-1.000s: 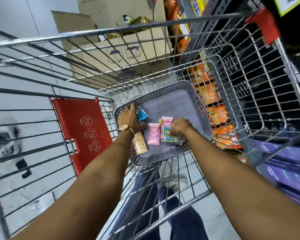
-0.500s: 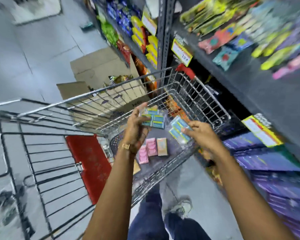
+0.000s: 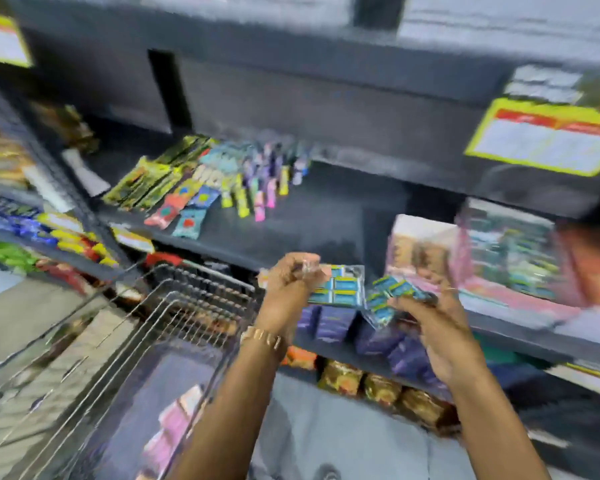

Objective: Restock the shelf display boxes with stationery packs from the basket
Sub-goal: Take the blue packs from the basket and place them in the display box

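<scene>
Presently, head view, blurred: left hand [image 3: 293, 277] pinches a blue-green stationery pack [image 3: 340, 287] by its clear top edge; right hand [image 3: 426, 315] grips a second pack [image 3: 388, 294], both raised before the shelf's display boxes [image 3: 426, 247]. Packs look light, thin, flexible, slick film; edge pinch suits.

A dark shelf [image 3: 326, 216] carried flat coloured packs [image 3: 201, 188] fanned out at its left and pink display boxes [image 3: 482, 258] at its right front edge; all was blurred
</scene>
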The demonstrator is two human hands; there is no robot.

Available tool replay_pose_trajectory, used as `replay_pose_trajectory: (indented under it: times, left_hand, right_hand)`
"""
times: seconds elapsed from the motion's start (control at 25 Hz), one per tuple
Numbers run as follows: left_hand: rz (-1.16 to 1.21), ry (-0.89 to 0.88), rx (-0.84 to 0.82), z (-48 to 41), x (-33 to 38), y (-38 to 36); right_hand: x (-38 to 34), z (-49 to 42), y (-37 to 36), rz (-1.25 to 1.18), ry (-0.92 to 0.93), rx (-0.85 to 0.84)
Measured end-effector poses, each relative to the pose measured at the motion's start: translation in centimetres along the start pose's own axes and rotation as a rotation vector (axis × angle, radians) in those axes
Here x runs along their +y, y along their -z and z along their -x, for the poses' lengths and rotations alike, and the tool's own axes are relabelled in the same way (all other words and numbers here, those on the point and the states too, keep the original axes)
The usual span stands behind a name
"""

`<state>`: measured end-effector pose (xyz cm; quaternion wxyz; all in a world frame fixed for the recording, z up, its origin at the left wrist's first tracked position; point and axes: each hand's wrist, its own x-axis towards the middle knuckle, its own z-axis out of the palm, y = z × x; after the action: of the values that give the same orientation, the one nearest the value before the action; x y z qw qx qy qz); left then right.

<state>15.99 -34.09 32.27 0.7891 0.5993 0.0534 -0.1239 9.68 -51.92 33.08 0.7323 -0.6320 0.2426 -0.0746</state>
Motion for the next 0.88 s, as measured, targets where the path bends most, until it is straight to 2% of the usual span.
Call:
replay_pose_trajectory:
  times: [0.2, 0.32, 0.4, 0.48, 0.64, 0.76, 0.88]
  left_hand:
    - [-0.239, -0.043, -0.317, -3.0, 0.0, -12.1]
    - [-0.413, -0.130, -0.377, -5.7, -1.0, -18.3]
    - [-0.552, -0.194, -0.380, -7.8, -1.5, -21.9]
    - [-0.715, -0.254, -0.422, -10.2, -1.5, -24.5]
    - [-0.933, -0.270, -0.645, -12.6, -1.3, -27.3]
    - [-1.071, -0.281, -0.686, -13.1, -1.5, -28.2]
    - [-1.269, -0.316, -0.803, -12.6, -2.0, -28.0]
  right_hand:
    - [-3.6, -1.5, 10.8, -0.109, 0.176, 0.298]
    - [-4.3, -3.7, 14.4, -0.063, 0.264, 0.468]
    - [-4.1, -5.4, 15.8, 0.097, 0.258, 0.599]
    - [-3.6, -6.6, 16.4, 0.370, 0.226, 0.721]
    - [-2.3, -6.7, 16.5, 0.653, 0.184, 0.747]
    - [-2.0, -6.2, 16.7, 0.852, 0.085, 0.737]
    - [-2.4, -5.8, 16.5, 1.072, 0.082, 0.728]
